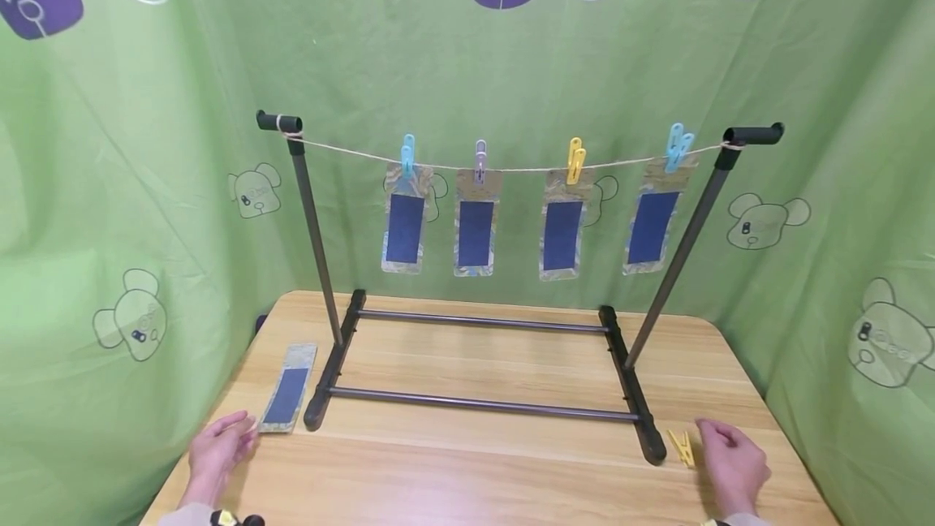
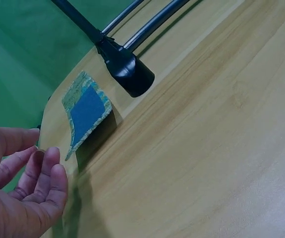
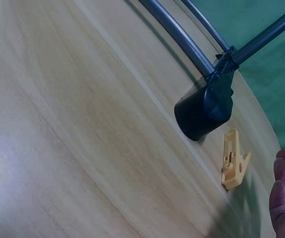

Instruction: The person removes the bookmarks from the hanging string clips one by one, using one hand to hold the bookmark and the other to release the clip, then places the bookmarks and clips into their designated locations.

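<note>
My left hand (image 1: pixel 221 446) hovers at the table's left side, fingers loosely bent with nothing between them. Close beside its fingertips lies a patterned strip with a dark blue panel (image 1: pixel 286 396); in the left wrist view the strip (image 2: pixel 88 111) looks bowed, one end raised off the wood. On the right, my right hand (image 1: pixel 733 465) is loosely curled and holds nothing. A yellow clothespin (image 1: pixel 682 449) lies just left of it, apart from the fingers (image 3: pixel 279 173). Only part of that hand shows in the right wrist view.
A black rack (image 1: pixel 482 404) stands on the wooden table (image 1: pixel 438 477). Between its posts runs a string (image 1: pixel 343 150) with several similar strips (image 1: pixel 476 234) hung by blue, purple and yellow clothespins (image 1: pixel 575 161). Green printed curtains (image 1: pixel 511 71) enclose the back and sides.
</note>
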{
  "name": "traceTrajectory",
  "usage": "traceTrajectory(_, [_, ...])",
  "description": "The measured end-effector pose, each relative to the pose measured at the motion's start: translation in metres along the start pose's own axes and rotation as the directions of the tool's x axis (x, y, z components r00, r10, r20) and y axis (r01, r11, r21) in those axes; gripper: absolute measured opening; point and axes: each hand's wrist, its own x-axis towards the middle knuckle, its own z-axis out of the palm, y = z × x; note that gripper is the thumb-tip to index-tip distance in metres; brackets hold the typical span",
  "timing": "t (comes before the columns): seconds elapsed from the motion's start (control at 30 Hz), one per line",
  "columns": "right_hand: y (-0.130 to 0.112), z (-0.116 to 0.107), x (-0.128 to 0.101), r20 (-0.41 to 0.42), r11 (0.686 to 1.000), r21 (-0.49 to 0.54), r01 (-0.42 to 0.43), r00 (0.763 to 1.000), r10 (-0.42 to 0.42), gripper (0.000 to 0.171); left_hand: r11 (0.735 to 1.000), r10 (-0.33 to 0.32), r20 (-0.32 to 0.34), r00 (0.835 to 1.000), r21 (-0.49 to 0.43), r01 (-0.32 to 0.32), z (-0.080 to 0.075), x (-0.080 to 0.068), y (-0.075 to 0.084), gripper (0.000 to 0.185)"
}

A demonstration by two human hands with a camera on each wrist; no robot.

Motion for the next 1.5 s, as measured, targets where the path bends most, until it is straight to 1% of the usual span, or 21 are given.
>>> traceTrajectory(0.17, [-0.007,-0.003,0.0,0.009,0.999,0.033,-0.02,1.0,0.02,0.053,0.999,0.023,-0.028,0.999,0.027,-0.022,0.002,0.001,0.004,0.048])
traceTrajectory(0.33, [-0.013,-0.005,0.0,0.004,0.999,0.048,-0.024,1.0,0.024,0.047,0.999,0.034,-0.023,0.999,0.021,-0.033,0.003,0.0,0.008,0.042])
traceTrajectory(0.4, [-0.014,-0.006,-0.001,0.0,0.998,0.052,-0.021,1.0,0.021,0.046,0.999,0.048,-0.011,0.999,0.005,-0.048,0.003,0.002,0.008,0.038])
traceTrajectory(0.43, [-0.015,-0.006,-0.001,-0.003,0.998,0.052,-0.019,1.0,0.02,0.046,0.998,0.057,0.007,0.998,-0.016,-0.057,0.001,0.005,0.007,0.037])
traceTrajectory(0.53, [-0.018,-0.007,-0.002,-0.009,0.998,0.055,-0.01,1.0,0.011,0.044,0.995,0.08,0.056,0.995,-0.068,-0.076,-0.005,0.014,0.003,0.031])
traceTrajectory(0.6, [-0.02,-0.007,-0.003,-0.011,0.998,0.063,-0.003,1.0,0.003,0.044,0.989,0.093,0.086,0.992,-0.122,-0.082,-0.009,0.024,-0.003,0.029])
traceTrajectory(0.63, [-0.022,-0.007,-0.004,-0.011,0.998,0.069,0.002,1.0,-0.001,0.043,0.987,0.102,0.095,0.99,-0.136,-0.089,-0.01,0.027,-0.004,0.028])
traceTrajectory(0.67, [-0.023,-0.007,-0.005,-0.012,0.997,0.073,0.009,1.0,-0.008,0.042,0.985,0.112,0.103,0.988,-0.142,-0.097,-0.01,0.029,-0.004,0.028])
traceTrajectory(0.77, [-0.027,-0.007,-0.007,-0.02,0.996,0.086,0.036,0.999,-0.034,0.038,0.977,0.124,0.086,0.989,-0.182,-0.107,-0.009,0.033,-0.006,0.024])
traceTrajectory(0.83, [-0.03,-0.007,-0.009,-0.027,0.994,0.095,0.05,0.999,-0.047,0.035,0.981,0.14,0.073,0.987,-0.148,-0.129,-0.005,0.026,0.0,0.018])
traceTrajectory(0.93, [-0.034,-0.009,-0.011,-0.026,0.994,0.088,0.067,0.998,-0.065,0.034,0.983,0.127,0.049,0.991,-0.138,-0.12,0.0,0.013,0.011,0.006])
traceTrajectory(1.0, [-0.036,-0.01,-0.012,-0.021,0.994,0.086,0.068,0.998,-0.066,0.036,0.988,0.108,0.052,0.993,-0.114,-0.102,0.004,0.003,0.021,0.01])
traceTrajectory(1.03, [-0.037,-0.01,-0.013,-0.018,0.994,0.083,0.068,0.998,-0.067,0.037,0.989,0.091,0.046,0.995,-0.123,-0.085,0.005,-0.001,0.025,0.011])
traceTrajectory(1.1, [-0.04,-0.011,-0.015,-0.017,0.994,0.082,0.068,0.998,-0.066,0.038,0.989,0.07,0.058,0.996,-0.138,-0.062,0.006,-0.006,0.031,0.009])
traceTrajectory(1.13, [-0.042,-0.011,-0.016,-0.019,0.994,0.089,0.067,0.998,-0.065,0.038,0.989,0.073,0.061,0.995,-0.137,-0.064,0.007,-0.008,0.033,0.006])
traceTrajectory(1.2, [-0.045,-0.01,-0.018,-0.02,0.992,0.107,0.071,0.997,-0.07,0.037,0.987,0.106,0.075,0.992,-0.128,-0.096,0.008,-0.009,0.034,0.002])
traceTrajectory(1.23, [-0.048,-0.01,-0.02,-0.019,0.99,0.117,0.075,0.997,-0.074,0.036,0.986,0.123,0.082,0.989,-0.126,-0.113,0.009,-0.008,0.034,0.004])
traceTrajectory(1.27, [-0.05,-0.009,-0.021,-0.018,0.989,0.128,0.08,0.997,-0.079,0.035,0.979,0.157,0.102,0.982,-0.151,-0.14,0.007,-0.005,0.032,0.005])
traceTrajectory(1.37, [-0.057,-0.008,-0.025,-0.013,0.985,0.146,0.091,0.996,-0.09,0.034,0.973,0.198,0.115,0.973,-0.143,-0.182,0.008,-0.004,0.033,0.005])
traceTrajectory(1.47, [-0.063,-0.008,-0.028,-0.014,0.984,0.151,0.094,0.996,-0.093,0.035,0.976,0.168,0.117,0.979,-0.16,-0.148,0.01,-0.008,0.038,0.004])
traceTrajectory(1.5, [-0.064,-0.008,-0.029,-0.016,0.983,0.155,0.095,0.995,-0.094,0.035,0.983,0.14,0.102,0.985,-0.135,-0.126,0.012,-0.012,0.042,0.005])
